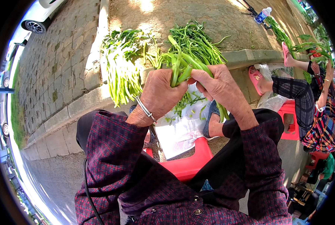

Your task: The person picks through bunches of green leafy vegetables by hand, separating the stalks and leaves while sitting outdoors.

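Note:
Both my hands are closed on thick green vegetable stalks (pixel 181 62) above my knees. My left hand (pixel 157 92), with a silver bangle at the wrist, grips upright stalks. Close beside it, my right hand (pixel 223 87) pinches stalks whose lower ends hang below it; its fingertips are partly hidden. Just beyond, a pile of leafy greens (pixel 199 43) lies on the curb, and a second pile of long-stemmed greens (pixel 123 73) drapes over the curb to the left. Torn leaves (pixel 188 102) lie on a white sheet (pixel 175 131) underneath.
I sit with a red plastic stool (pixel 190 161) between my legs. To the right, another person in checked clothing (pixel 317 127) handles greens near a red stool (pixel 289 120). A bottle (pixel 263 15) stands at the far right. Parked cars (pixel 38 18) line the far left.

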`<state>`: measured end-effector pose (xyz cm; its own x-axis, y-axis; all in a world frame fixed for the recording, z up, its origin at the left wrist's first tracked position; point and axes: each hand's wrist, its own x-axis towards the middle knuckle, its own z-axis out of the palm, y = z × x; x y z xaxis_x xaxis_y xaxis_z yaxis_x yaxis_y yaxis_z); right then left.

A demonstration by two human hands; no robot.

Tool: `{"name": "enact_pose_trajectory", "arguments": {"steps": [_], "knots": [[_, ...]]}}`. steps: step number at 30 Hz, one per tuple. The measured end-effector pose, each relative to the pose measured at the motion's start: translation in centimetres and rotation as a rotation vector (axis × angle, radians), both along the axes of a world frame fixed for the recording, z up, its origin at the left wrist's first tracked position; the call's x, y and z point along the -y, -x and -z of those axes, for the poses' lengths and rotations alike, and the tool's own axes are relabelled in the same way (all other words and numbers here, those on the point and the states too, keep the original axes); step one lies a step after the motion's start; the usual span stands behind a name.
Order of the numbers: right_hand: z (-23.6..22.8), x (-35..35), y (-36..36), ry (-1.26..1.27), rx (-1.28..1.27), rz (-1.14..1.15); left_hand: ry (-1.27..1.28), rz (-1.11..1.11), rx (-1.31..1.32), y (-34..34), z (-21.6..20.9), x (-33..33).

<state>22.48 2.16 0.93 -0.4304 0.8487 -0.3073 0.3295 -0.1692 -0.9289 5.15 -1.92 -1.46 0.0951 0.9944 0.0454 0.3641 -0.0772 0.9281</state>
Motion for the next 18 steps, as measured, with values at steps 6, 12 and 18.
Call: {"name": "enact_pose_trajectory", "arguments": {"steps": [6,12,18], "knots": [[0.3,0.2,0.1,-0.012,-0.074,0.022,0.242,-0.17,0.46,-0.9,-0.7,-0.5],[1.0,0.7,0.9,-0.204,-0.097,0.077,0.319,-0.343,0.572,-1.0,-0.4,-0.6],[-0.3,-0.2,-0.4,0.055,-0.348,0.164,0.454,-0.314,0.65,1.3,-2.2,-1.0]]}}
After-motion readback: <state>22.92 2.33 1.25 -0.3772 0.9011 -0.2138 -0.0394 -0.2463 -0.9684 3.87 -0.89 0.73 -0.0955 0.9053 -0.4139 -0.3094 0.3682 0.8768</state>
